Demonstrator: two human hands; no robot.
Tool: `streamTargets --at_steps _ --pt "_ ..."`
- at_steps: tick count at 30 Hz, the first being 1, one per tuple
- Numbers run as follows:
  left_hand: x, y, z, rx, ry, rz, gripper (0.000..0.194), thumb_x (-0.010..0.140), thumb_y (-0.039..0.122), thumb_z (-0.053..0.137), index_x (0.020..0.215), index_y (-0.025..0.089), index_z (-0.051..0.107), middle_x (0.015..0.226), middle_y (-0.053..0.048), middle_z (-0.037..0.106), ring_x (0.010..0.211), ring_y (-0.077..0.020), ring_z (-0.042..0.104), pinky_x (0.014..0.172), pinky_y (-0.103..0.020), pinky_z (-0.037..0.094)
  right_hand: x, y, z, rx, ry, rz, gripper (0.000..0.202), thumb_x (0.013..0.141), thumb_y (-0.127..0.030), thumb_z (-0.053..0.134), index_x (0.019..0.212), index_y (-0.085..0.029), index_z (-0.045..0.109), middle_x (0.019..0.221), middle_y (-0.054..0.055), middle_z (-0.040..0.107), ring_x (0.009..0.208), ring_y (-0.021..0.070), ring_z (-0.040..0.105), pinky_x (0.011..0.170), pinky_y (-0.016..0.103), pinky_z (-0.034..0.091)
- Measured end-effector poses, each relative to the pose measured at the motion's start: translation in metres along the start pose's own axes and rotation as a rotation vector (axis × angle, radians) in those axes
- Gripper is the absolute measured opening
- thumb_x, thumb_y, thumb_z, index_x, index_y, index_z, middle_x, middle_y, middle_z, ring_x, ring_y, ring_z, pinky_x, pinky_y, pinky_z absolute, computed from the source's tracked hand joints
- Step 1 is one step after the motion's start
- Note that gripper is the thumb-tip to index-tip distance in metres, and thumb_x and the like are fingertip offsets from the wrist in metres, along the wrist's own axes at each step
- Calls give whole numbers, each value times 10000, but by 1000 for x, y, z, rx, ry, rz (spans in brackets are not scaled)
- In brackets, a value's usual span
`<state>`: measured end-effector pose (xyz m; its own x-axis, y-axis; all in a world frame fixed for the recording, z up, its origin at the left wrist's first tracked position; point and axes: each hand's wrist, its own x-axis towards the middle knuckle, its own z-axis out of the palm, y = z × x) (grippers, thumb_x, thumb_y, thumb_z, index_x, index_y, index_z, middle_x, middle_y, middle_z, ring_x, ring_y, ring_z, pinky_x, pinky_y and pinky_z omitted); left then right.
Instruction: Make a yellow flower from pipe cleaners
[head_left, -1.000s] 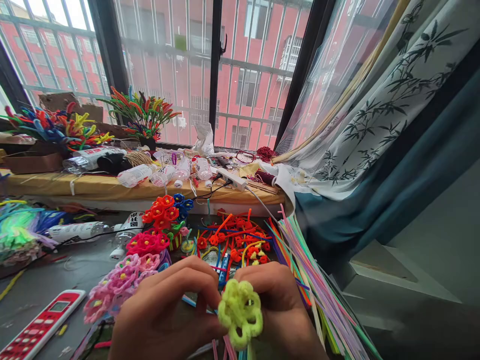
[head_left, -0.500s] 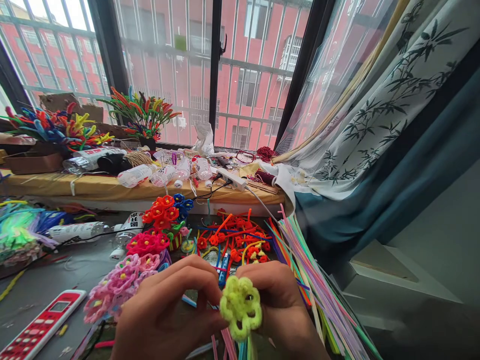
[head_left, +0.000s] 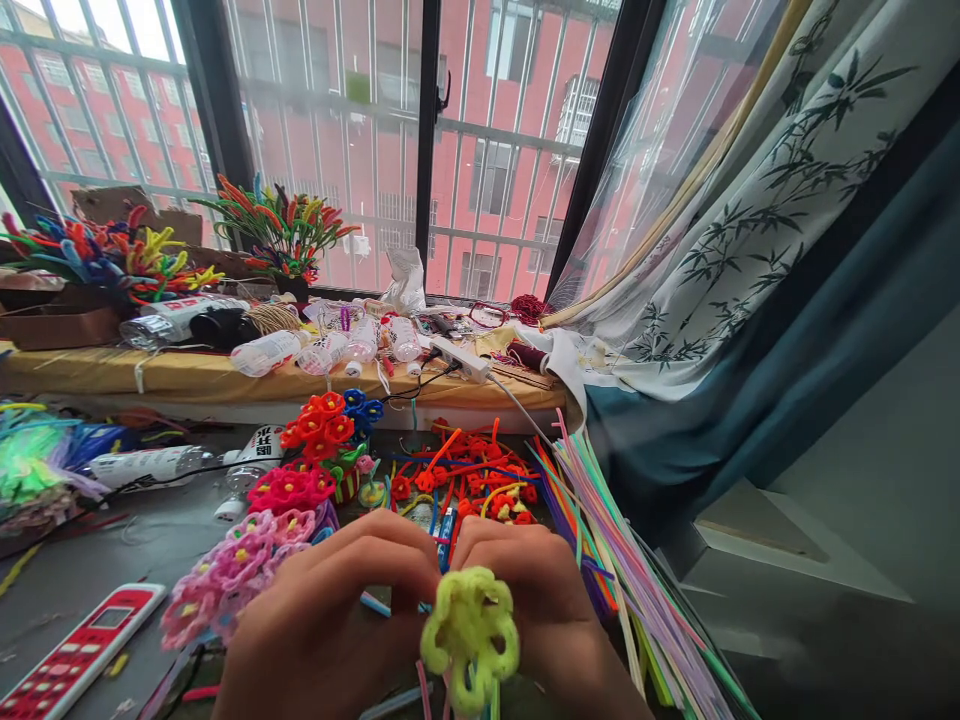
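- Yellow-green flower (head_left: 469, 615), in the grip: fuzzy pile, matt.
- Pink flowers (head_left: 238, 568), left of the grip: same matt pile.
- Bundled stems (head_left: 637, 560), right of the grip: fine-napped, faint sheen.
- Handset (head_left: 84, 648), far left of the grip: smooth plastic.
- Bottle (head_left: 266, 353), beyond the grip: clear plastic, glossy.
- Ledge cover (head_left: 202, 380), beyond the grip: creased cloth, matt.
- Teal curtain (head_left: 645, 430), right beyond the grip: matt cloth.

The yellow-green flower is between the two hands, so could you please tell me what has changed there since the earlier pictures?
The yellow-green flower now sits slightly lower and further left in the picture. The right hand has shifted its fingers leftward, closer to the left hand. No release is visible. The pink flowers and red-and-white handset lie as before, apart from a slight shift of the whole view.
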<state>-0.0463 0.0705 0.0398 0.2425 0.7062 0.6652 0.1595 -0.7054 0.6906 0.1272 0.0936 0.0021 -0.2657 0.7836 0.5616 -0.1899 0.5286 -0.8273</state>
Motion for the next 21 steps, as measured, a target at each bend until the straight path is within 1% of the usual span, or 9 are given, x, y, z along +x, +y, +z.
streamTargets --at_steps 1,3,6,9,11,12,15,18,21 --pt "0 0 -1 29 -15 21 158 806 94 702 779 249 715 725 28 724 573 -111 666 547 -163 550 0 -4 2 -5 81 -3 440 804 -599 715 634 -204 624 650 9 608 584 158 562 591 287 474" --pt "-2 -1 -3 105 -15 62 147 818 110 701 787 253 709 740 36 735 589 -104 681 563 -146 558 0 -11 5 -45 24 -15 436 826 -588 696 652 -190 659 643 15 601 587 158 552 567 275 448" --pt "-8 -3 -2 223 132 114 90 841 194 713 794 267 689 746 72 732 591 -72 679 602 -92 550 2 -19 7 -94 33 -46 377 864 -515 693 691 -181 708 646 14 622 591 148 559 561 257 430" --pt "-12 -5 -3 338 188 167 103 834 185 710 809 277 671 764 98 727 600 -50 676 643 -60 540 3 -17 10 -124 114 -132 203 849 -387 759 782 -196 747 717 16 692 654 152 625 622 246 485" --pt "-12 -6 -5 396 180 187 118 838 168 696 838 281 661 784 98 722 619 -49 682 665 -61 544 4 -13 11 -140 167 -210 121 842 -322 778 807 -208 761 747 21 717 676 156 645 635 247 507" --pt "-12 -6 -7 415 155 200 128 840 162 691 856 283 656 790 98 720 626 -50 687 666 -62 547 5 -11 12 -141 186 -249 96 841 -302 780 807 -213 765 744 22 720 672 157 646 626 250 511" --pt "-10 -6 -9 443 100 228 163 840 133 673 883 288 641 795 103 718 636 -48 695 661 -61 554 6 -8 14 -141 227 -340 67 849 -268 774 805 -218 772 723 26 714 661 164 645 613 269 518" --pt "-10 -5 -6 468 139 221 183 834 116 659 884 289 630 807 109 720 644 -43 695 658 -57 555 8 -10 15 -162 240 -384 70 856 -254 769 804 -207 769 721 35 717 659 169 647 616 286 522" --pt "-11 -7 -4 475 162 205 193 843 119 645 921 290 603 830 91 717 670 -61 707 649 -85 575 10 -12 18 -186 283 -433 124 870 -284 754 773 -207 754 696 34 718 622 165 648 587 285 526"
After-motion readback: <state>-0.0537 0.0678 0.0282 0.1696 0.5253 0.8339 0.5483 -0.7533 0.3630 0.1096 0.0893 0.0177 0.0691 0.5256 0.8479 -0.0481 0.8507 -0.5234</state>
